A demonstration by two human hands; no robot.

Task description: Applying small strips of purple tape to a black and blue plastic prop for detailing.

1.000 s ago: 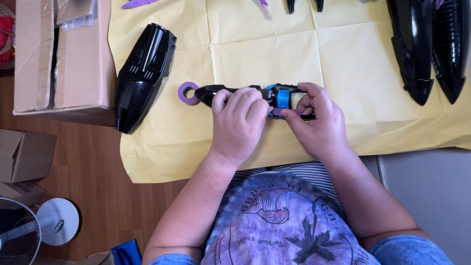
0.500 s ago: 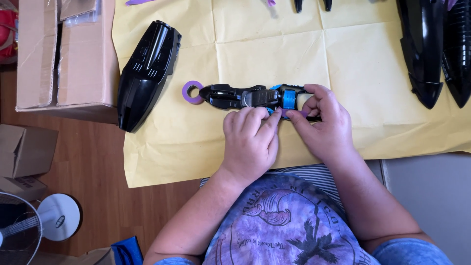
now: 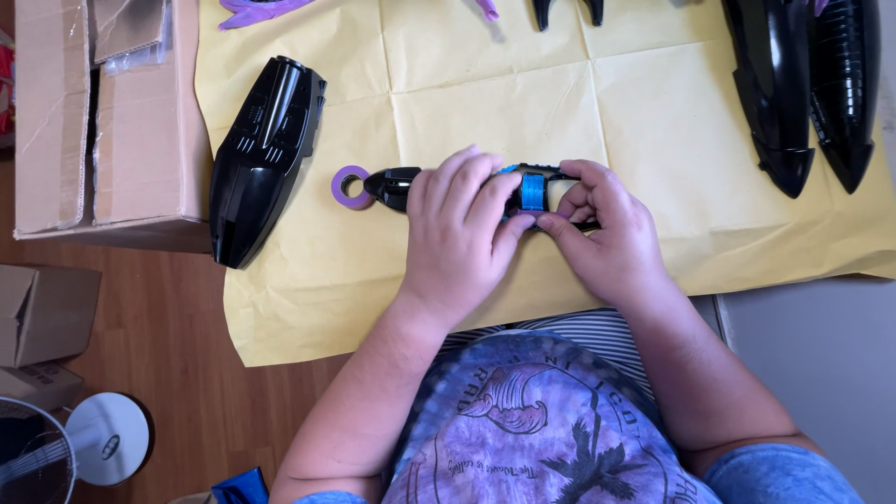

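Observation:
A long black plastic part with a blue band around it lies on yellow paper. My left hand lies over its middle, fingers spread across it. My right hand grips its right end, fingertips beside the blue band. A purple ring sits at the part's left tip, touching or nearly touching it.
A large black shell piece lies to the left on the paper. Two long black pointed shells lie at the upper right. A cardboard box stands at the left, smaller boxes and a white fan base on the wooden floor.
My left hand slid back up over the middle of the black part, after having dropped below it half a second ago. My right hand stays at the blue band.

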